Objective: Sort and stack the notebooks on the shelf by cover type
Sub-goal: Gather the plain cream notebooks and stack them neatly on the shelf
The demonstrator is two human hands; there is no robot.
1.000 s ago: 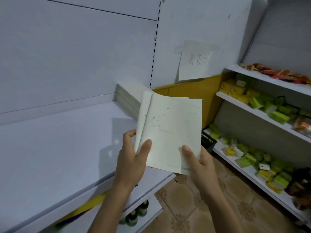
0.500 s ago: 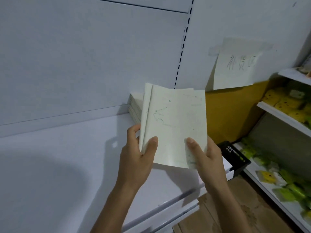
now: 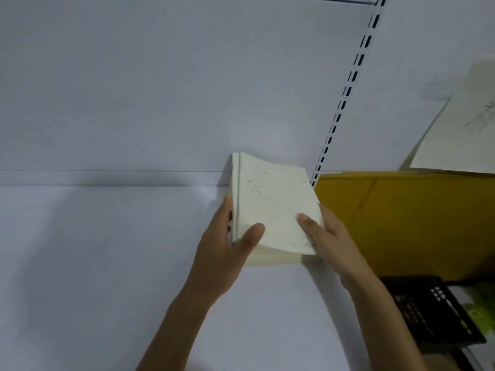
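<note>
- Head view: cream notebooks (image 3: pixel 270 207) lie on top of a stack (image 3: pixel 273 259) on the white shelf (image 3: pixel 107 263), with the back wall at their 12 o'clock;
- left hand (image 3: pixel 222 250) grips their spine edge at 9 o'clock, thumb pressed on the cover;
- right hand (image 3: pixel 329 236) pinches their 4 o'clock corner, thumb on top;
- a yellow panel (image 3: pixel 401 223) stands at the stack's 3 o'clock; a black basket (image 3: pixel 428 311) sits at 5 o'clock.

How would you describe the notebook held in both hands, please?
On the wide white shelf, beside the flat yellow panel, lies a stack of cream notebooks. The topmost cream paper notebook, held by left hand and right hand, alone shows a cover, speckled with dark ink.
</note>
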